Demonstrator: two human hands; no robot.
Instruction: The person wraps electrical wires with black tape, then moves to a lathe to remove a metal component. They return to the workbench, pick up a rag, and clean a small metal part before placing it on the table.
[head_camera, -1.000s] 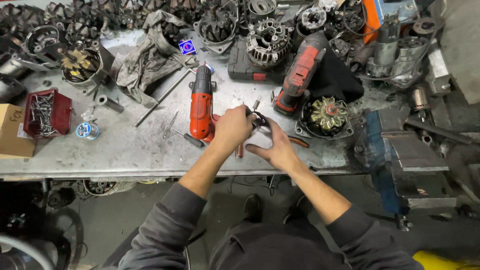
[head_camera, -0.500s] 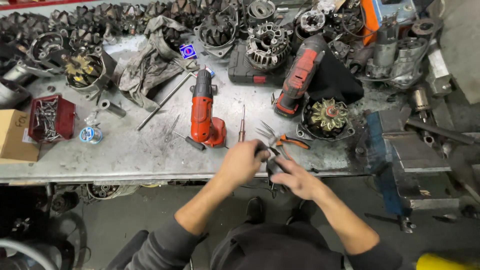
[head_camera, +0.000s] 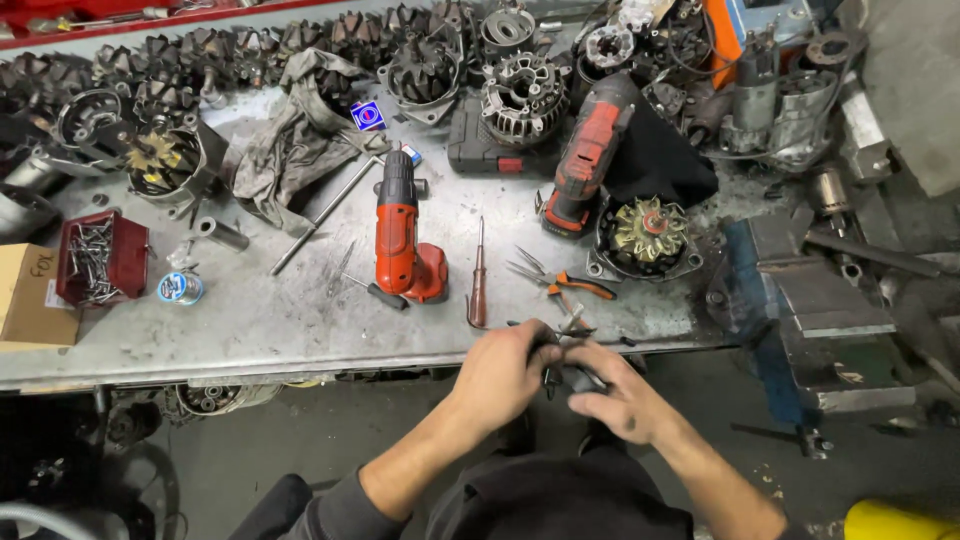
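Observation:
My left hand (head_camera: 505, 368) and my right hand (head_camera: 622, 402) meet just in front of the workbench edge, both closed around a small dark metal part (head_camera: 562, 372) held between them. Its exact shape is hidden by my fingers. On the bench just beyond my hands lie orange-handled needle-nose pliers (head_camera: 560, 280) and a brown-handled screwdriver (head_camera: 478, 285). A red cordless drill (head_camera: 402, 240) lies to the left of them.
A second red power tool (head_camera: 585, 160) and an alternator with copper windings (head_camera: 648, 235) sit at right. A blue vise (head_camera: 800, 300) stands at far right. A grey rag (head_camera: 295, 145), a red box of screws (head_camera: 95, 258), a cardboard box (head_camera: 30, 300) and several alternator parts crowd the back.
My hands drew back from the bench top, past its front edge toward my body, carrying the small part. The pliers and screwdriver now lie uncovered on the bench.

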